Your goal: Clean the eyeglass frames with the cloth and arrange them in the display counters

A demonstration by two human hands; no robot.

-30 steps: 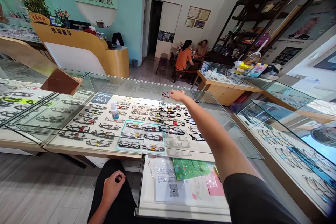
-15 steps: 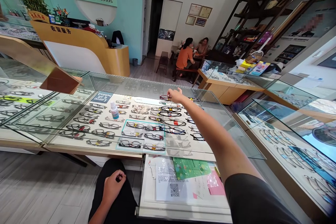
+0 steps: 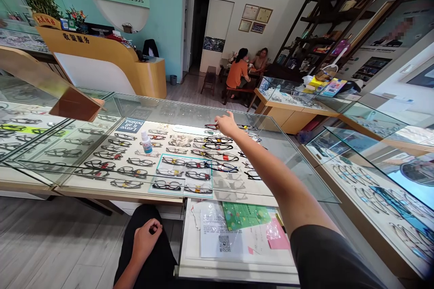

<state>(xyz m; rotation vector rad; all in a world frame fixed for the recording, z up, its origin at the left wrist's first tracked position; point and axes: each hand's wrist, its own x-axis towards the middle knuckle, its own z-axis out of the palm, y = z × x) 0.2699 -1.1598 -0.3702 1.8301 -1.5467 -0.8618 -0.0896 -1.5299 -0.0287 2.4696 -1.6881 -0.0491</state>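
My right hand (image 3: 226,125) reaches to the far side of the glass display case (image 3: 142,99). Its fingers are closed at a dark red pair of eyeglasses (image 3: 210,126); part of the frame is hidden behind the hand. Just nearer, several black eyeglasses (image 3: 219,146) lie close together, and a pair with a red tag (image 3: 220,157) sits below them. My left hand (image 3: 146,238) rests on my black-trousered leg, fingers curled into a loose ring with nothing visible in them.
A small white and blue bottle (image 3: 146,143) stands among rows of eyeglasses. In front, a pulled-out drawer (image 3: 237,271) holds printed paper (image 3: 217,235) and a green sheet (image 3: 247,216). Two people (image 3: 239,74) sit at a table behind. Another display case (image 3: 339,158) stands at right.
The fingers of my right hand have dipped slightly at the dark red eyeglasses. The whole view has shifted a little; my left hand stays on the leg.
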